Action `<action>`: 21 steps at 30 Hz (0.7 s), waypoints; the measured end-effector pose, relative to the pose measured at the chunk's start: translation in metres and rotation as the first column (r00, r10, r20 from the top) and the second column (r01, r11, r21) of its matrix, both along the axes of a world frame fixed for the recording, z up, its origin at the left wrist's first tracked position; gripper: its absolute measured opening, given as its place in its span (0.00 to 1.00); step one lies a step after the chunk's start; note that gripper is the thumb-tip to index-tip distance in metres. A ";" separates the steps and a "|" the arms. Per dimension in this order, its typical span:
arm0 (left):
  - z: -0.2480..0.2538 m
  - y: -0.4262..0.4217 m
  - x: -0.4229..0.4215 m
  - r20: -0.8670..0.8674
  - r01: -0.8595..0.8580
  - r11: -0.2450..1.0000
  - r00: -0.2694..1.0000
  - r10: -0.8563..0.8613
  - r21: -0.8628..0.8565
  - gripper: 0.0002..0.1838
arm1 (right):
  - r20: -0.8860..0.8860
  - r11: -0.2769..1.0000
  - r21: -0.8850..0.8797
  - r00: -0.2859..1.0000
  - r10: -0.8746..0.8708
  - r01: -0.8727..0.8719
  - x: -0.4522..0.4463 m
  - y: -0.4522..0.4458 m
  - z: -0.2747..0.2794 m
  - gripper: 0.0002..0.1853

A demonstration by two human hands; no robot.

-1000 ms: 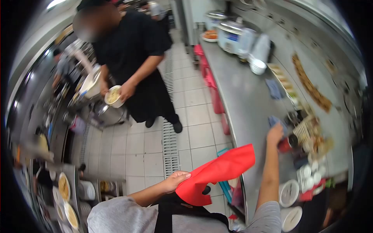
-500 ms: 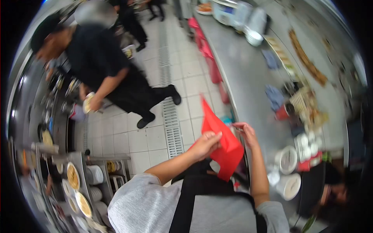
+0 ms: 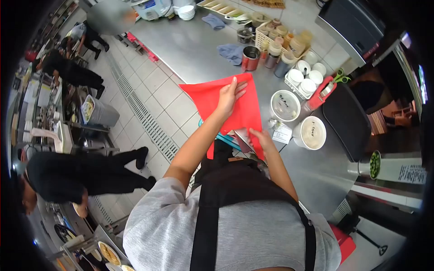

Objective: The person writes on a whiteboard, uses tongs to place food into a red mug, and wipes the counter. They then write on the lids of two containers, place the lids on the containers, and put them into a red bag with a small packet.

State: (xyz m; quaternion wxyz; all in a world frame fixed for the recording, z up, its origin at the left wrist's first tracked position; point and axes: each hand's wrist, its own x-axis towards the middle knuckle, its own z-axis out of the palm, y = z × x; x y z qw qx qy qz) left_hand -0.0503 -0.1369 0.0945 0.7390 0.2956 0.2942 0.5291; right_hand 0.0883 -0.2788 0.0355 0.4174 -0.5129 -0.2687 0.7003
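A red bag (image 3: pixel 217 92), thin and cloth-like, is spread out in front of me at the counter's edge. My left hand (image 3: pixel 229 97) lies against its upper part, fingers stretched out and thumb apart. Lower down, my right hand (image 3: pixel 261 137) pinches the bag's bottom edge on the right. Some of the right fingers are hidden by the bag. Under the bag, a bit of something turquoise (image 3: pixel 230 141) shows near my apron.
On the steel counter (image 3: pixel 181 49) stand lidded white tubs (image 3: pixel 310 133), a red cup (image 3: pixel 250 58), a basket of bottles (image 3: pixel 296 45), small white cups (image 3: pixel 305 79) and blue cloths (image 3: pixel 230 53). Co-workers in black (image 3: pixel 86 176) stand at left. A drain grate (image 3: pixel 142 106) crosses the tiled floor.
My view has swung toward the counter. The bag is spread wider, and my left hand has gone from a closed grip to stretched fingers against it. The nearest co-worker appears lower left.
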 end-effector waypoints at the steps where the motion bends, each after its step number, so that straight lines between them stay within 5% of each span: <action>1: -0.025 0.015 0.005 -0.247 0.121 0.983 0.965 -0.085 0.135 0.23 | -0.006 1.000 0.002 1.000 -0.022 0.022 0.008 0.007 -0.007 0.14; 2: -0.045 0.024 0.008 -0.487 0.271 0.933 0.864 -0.128 0.236 0.27 | -0.045 0.985 -0.128 0.991 -0.125 0.119 0.018 0.012 -0.014 0.12; 3: -0.056 0.022 0.003 -0.493 0.296 0.926 0.857 -0.149 0.234 0.27 | -0.072 0.944 -0.260 0.970 -0.230 0.205 0.022 0.013 -0.014 0.10; 4: -0.066 0.019 -0.009 -0.930 0.656 0.704 0.367 0.018 0.272 0.31 | -0.076 0.939 -0.258 0.964 -0.253 0.226 0.023 0.011 -0.013 0.10; 5: -0.082 0.025 -0.015 -0.896 0.895 0.446 -0.177 0.407 0.026 0.36 | 0.558 0.981 0.078 0.808 -0.191 0.178 0.024 0.008 -0.004 0.09; 6: -0.099 0.024 -0.020 -0.870 0.896 0.424 -0.100 0.483 0.132 0.42 | 0.936 0.960 0.263 0.267 -0.229 -0.099 0.021 -0.001 0.004 0.07; 7: -0.115 0.023 -0.023 -0.876 0.900 0.417 -0.096 0.473 0.126 0.42 | 0.939 0.964 0.251 0.265 -0.220 -0.089 0.018 -0.004 0.010 0.07; 9: -0.117 0.025 -0.022 -0.830 0.877 0.435 -0.081 0.552 0.204 0.43 | 0.772 0.706 0.633 0.190 -0.607 -0.316 0.013 0.007 0.023 0.08; 10: -0.117 0.025 -0.020 -0.833 0.877 0.434 -0.074 0.549 0.208 0.43 | 0.761 0.741 0.625 0.401 -0.509 -0.246 0.011 0.014 0.013 0.09; 11: -0.118 0.025 -0.019 -0.831 0.868 0.442 -0.065 0.553 0.226 0.43 | 0.766 0.745 0.619 0.396 -0.505 -0.248 0.006 0.017 0.000 0.09; 13: -0.118 0.027 -0.019 -0.826 0.858 0.448 -0.052 0.561 0.250 0.43 | 0.806 0.929 0.341 0.553 -0.210 -0.145 -0.004 0.029 -0.024 0.10; 17: -0.119 0.028 -0.019 -0.839 0.857 0.456 -0.052 0.542 0.241 0.43 | 0.941 0.978 0.117 0.334 -0.053 -0.174 -0.019 0.040 -0.047 0.12; 21: -0.119 0.028 -0.020 -0.848 0.838 0.461 0.003 0.529 0.291 0.41 | 0.800 0.976 0.215 0.579 -0.159 -0.029 -0.020 0.039 -0.067 0.13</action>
